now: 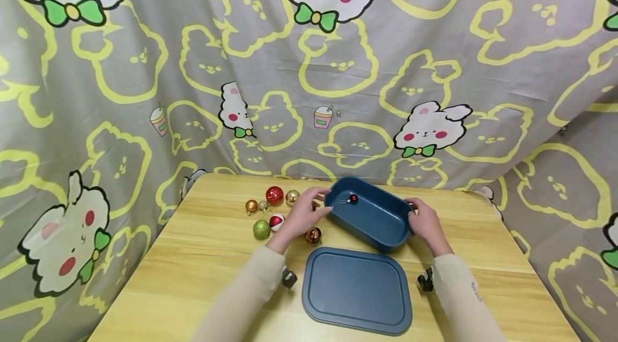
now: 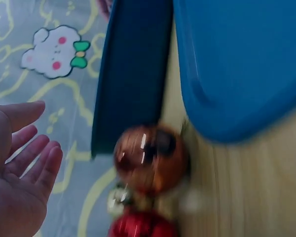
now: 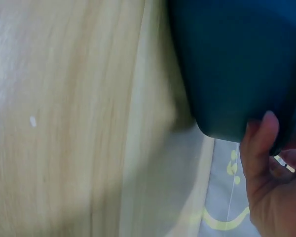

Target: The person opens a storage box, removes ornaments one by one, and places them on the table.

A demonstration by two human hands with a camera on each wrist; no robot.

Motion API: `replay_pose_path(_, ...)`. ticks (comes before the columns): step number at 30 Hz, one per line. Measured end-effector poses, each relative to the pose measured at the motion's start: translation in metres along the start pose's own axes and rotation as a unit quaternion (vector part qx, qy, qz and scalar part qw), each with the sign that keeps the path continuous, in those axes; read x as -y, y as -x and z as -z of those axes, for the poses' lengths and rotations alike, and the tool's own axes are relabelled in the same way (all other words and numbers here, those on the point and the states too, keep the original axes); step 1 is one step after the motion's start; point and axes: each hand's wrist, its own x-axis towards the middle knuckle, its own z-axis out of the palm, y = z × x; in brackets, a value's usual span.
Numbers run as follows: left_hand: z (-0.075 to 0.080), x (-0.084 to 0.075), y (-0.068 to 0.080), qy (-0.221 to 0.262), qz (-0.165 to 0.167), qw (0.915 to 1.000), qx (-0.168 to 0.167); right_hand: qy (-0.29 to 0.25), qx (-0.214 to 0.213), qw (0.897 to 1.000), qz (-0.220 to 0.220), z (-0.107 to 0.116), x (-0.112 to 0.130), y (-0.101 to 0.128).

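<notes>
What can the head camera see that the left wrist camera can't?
Only the head view shows the whole table, the right hand holding the box's far end, the small red ball inside the box, and the green ball.
Only the left wrist view shows the left hand from close up, its palm open and fingers straight.
Both show the blue box, the lid, the copper ball and the bunny cloth.

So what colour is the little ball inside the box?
The little ball in the blue box is red, seen best in the head view.
</notes>
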Motion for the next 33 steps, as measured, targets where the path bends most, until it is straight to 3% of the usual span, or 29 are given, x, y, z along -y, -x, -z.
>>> replay_pose_path(8,-0.050,0.002,-0.041,-0.053,0.031,0.9973,0.041,-0.048,0.037,0.998,-0.023,-0.003,-0.004,0.002)
replay_pose_path(14,-0.076,0.000,-0.067,-0.158,0.043,0.9847,0.059,-0.060,0.039,0.997,-0.024,-0.003,-0.009,0.004)
replay_pose_path(19,-0.082,-0.002,-0.082,-0.235,0.075,0.9675,0.053,-0.066,0.041,0.997,-0.015,-0.001,-0.010,-0.001)
replay_pose_path(24,-0.084,-0.003,-0.091,-0.267,0.100,0.9566,0.059,-0.050,0.053,0.997,-0.012,0.001,-0.013,-0.002)
replay_pose_path(33,-0.089,-0.005,-0.102,-0.252,0.134,0.9550,0.081,-0.033,0.060,0.998,-0.011,-0.001,-0.015,-0.002)
